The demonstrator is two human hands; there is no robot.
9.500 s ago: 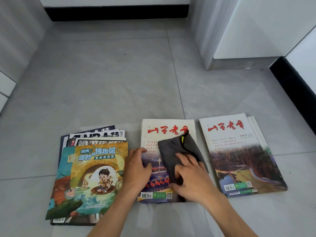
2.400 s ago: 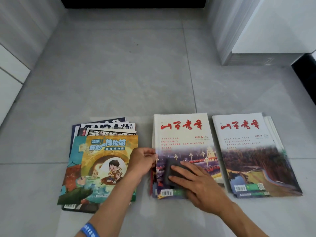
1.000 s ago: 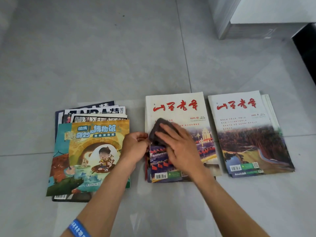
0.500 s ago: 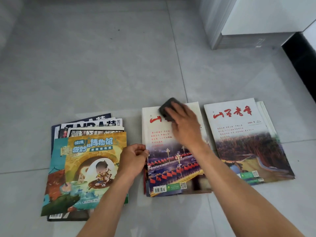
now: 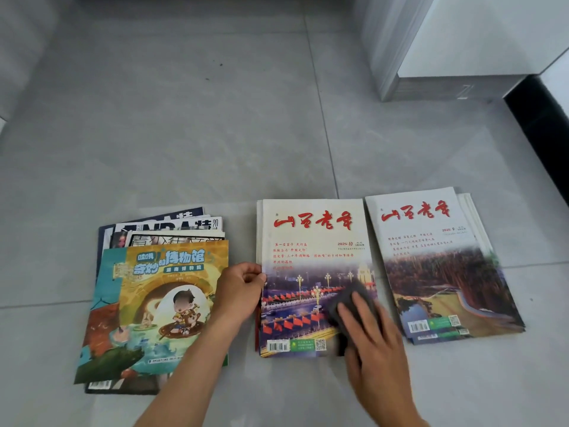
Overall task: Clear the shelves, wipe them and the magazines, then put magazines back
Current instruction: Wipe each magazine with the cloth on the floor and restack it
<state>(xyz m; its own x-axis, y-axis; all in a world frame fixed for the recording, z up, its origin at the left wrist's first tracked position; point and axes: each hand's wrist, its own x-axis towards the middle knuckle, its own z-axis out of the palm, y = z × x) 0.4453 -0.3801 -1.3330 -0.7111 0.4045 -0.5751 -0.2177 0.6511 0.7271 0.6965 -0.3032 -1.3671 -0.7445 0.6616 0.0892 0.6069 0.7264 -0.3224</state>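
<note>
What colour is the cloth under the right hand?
Dark grey cloth, pressed flat by the right hand; head view.

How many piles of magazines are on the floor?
3. The left pile is fanned, cartoon cover on top; the middle pile is under both hands; the right pile lies untouched. How many magazines each holds is hidden.

Three stacks of magazines lie flat on the floor: a fanned left stack [image 5: 154,303] topped by a cartoon cover, a middle stack [image 5: 308,272] with red calligraphy under a dark grey cloth [image 5: 345,303], and a matching right stack [image 5: 437,266]
</note>
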